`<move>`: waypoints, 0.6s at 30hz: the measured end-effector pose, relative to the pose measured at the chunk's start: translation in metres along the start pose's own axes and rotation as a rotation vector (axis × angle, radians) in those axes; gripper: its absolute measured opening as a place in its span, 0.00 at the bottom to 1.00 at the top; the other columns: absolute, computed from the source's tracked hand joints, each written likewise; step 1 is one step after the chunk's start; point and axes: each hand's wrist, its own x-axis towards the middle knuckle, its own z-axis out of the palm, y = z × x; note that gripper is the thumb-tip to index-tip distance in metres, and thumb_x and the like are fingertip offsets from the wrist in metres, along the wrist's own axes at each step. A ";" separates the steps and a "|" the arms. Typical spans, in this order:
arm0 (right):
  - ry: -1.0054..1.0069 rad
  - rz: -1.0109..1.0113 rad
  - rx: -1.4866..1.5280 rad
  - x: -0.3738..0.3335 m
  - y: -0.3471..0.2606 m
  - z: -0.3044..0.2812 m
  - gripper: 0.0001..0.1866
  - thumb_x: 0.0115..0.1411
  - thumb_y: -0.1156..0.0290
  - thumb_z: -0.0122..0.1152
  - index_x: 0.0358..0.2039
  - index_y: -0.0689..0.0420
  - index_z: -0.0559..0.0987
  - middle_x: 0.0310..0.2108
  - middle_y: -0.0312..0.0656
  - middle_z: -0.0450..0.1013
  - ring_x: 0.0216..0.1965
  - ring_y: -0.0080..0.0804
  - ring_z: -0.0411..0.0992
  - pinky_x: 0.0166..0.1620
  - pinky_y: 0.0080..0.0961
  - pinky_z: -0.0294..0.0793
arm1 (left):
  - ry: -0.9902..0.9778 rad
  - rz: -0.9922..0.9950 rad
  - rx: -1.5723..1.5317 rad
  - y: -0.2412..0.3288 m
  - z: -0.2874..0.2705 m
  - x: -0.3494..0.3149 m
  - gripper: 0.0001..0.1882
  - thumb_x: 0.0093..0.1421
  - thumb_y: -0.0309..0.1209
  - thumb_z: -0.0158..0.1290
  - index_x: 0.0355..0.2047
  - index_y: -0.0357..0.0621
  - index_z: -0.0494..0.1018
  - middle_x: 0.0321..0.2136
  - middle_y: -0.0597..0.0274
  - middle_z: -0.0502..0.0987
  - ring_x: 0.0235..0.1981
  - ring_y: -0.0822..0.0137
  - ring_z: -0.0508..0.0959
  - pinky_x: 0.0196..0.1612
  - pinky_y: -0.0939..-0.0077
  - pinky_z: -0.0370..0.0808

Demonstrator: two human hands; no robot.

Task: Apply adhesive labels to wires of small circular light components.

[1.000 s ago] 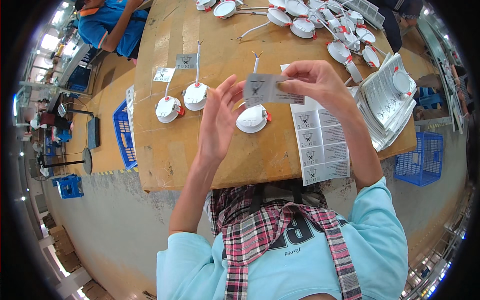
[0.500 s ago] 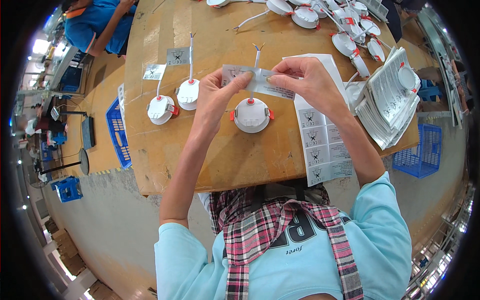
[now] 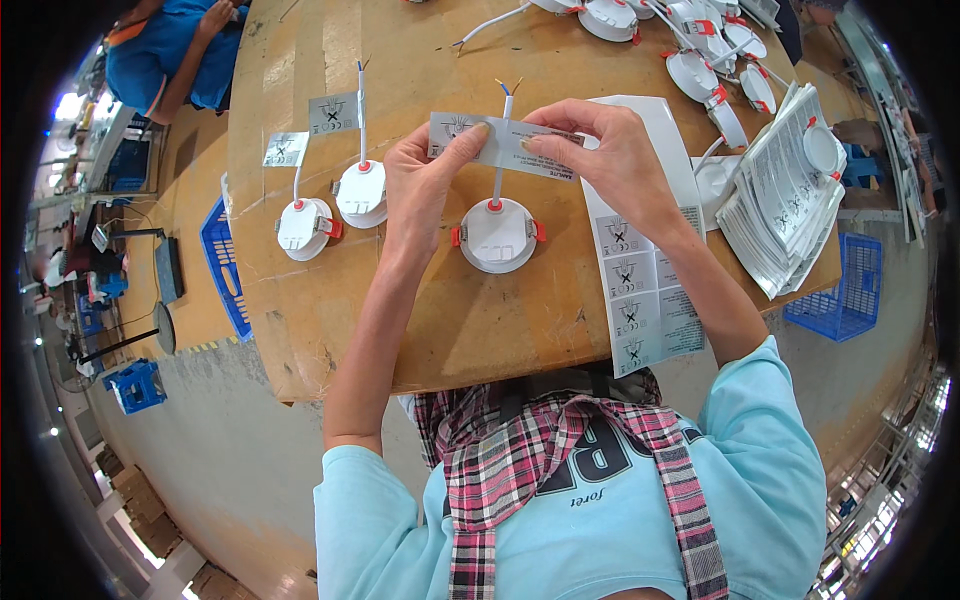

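My left hand (image 3: 425,180) and my right hand (image 3: 615,160) pinch a silver printed label (image 3: 508,150) between thumbs and fingers, one at each end. The label lies across the white cable (image 3: 508,105) of a round white downlight (image 3: 498,240); whether it sticks to the cable I cannot tell. That downlight rests on the table below my hands, with red-tipped clips at its sides and bare coloured wire ends at the cable's top. Beneath my right forearm lies a backing sheet (image 3: 632,285) with several more labels.
Left on the table (image 3: 330,330) are two downlights (image 3: 362,195) (image 3: 300,230) with labels on their cables. More downlights (image 3: 692,75) crowd the far right. A stack of label sheets (image 3: 780,200) lies right. Blue crates (image 3: 225,265) (image 3: 840,290) flank the table. A co-worker (image 3: 170,60) sits far left.
The view has shifted a little, so the left downlights appear farther left. Both hands keep their pinch on the label, across the same cable.
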 end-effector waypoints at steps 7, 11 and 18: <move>0.021 0.040 0.052 -0.004 0.000 -0.001 0.12 0.54 0.70 0.63 0.37 0.64 0.81 0.26 0.40 0.77 0.27 0.23 0.72 0.33 0.20 0.72 | -0.002 0.008 -0.019 -0.004 0.003 0.001 0.10 0.57 0.30 0.58 0.36 0.36 0.78 0.31 0.61 0.80 0.32 0.75 0.77 0.43 0.79 0.73; 0.021 0.013 0.038 -0.004 0.002 0.000 0.12 0.55 0.70 0.63 0.37 0.64 0.81 0.26 0.40 0.77 0.27 0.23 0.72 0.33 0.20 0.72 | 0.006 -0.001 -0.030 -0.004 0.005 0.001 0.10 0.57 0.29 0.58 0.36 0.36 0.78 0.31 0.61 0.80 0.32 0.75 0.77 0.43 0.79 0.74; 0.039 0.007 0.050 -0.002 0.007 0.003 0.11 0.55 0.71 0.63 0.37 0.64 0.81 0.24 0.40 0.76 0.26 0.22 0.70 0.31 0.19 0.71 | 0.012 -0.021 -0.100 -0.008 0.004 0.003 0.11 0.56 0.31 0.59 0.36 0.37 0.78 0.29 0.63 0.79 0.31 0.77 0.75 0.41 0.79 0.70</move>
